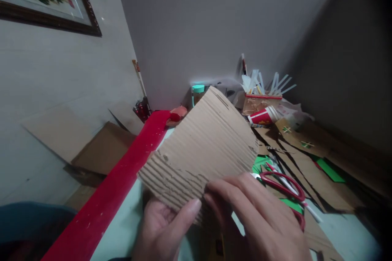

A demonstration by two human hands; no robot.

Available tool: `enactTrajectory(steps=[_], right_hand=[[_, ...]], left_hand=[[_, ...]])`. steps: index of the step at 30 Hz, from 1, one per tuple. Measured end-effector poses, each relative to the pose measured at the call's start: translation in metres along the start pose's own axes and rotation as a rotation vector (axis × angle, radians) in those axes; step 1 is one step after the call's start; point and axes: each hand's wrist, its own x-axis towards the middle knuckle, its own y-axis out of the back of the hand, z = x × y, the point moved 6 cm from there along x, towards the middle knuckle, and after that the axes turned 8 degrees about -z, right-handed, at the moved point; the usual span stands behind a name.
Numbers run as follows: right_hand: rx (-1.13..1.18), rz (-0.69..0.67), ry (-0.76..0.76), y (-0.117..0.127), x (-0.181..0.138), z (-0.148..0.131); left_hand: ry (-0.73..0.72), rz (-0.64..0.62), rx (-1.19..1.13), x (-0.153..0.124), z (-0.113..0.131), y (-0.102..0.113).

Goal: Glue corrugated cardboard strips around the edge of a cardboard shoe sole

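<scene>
A piece of corrugated cardboard [202, 138] is held up, tilted, in front of me. Along its lower left the top paper is torn off and the ridges lie bare. My left hand [170, 224] grips it from below, thumb on the ridged face and fingers partly hidden underneath. My right hand [257, 216] is closed at the near lower edge, its fingertips pinching there beside the left thumb. Just right of that hand lie red-handled scissors [283, 183], partly covered by it.
A red strip [122, 171] runs along the table's left edge. Cardboard pieces [324, 175] and green paper [330, 170] lie at right. Toward the back are a red paper cup [261, 116], a box of white strips [262, 103] and a teal-lidded bottle [198, 89]. More cardboard [102, 149] leans beyond the left edge.
</scene>
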Motion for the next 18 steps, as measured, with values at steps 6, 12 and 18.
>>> enactTrajectory(steps=[6, 12, 18], right_hand=[[-0.056, 0.003, 0.036, 0.008, -0.005, -0.004], [-0.224, 0.032, 0.161, 0.016, 0.006, -0.008], [-0.143, -0.143, 0.218, 0.004, 0.004, -0.006]], left_hand=[[0.037, 0.056, -0.021, -0.004, -0.001, 0.001], [0.055, 0.074, 0.0, -0.005, -0.008, 0.005], [0.019, 0.044, 0.161, -0.001, -0.011, 0.004]])
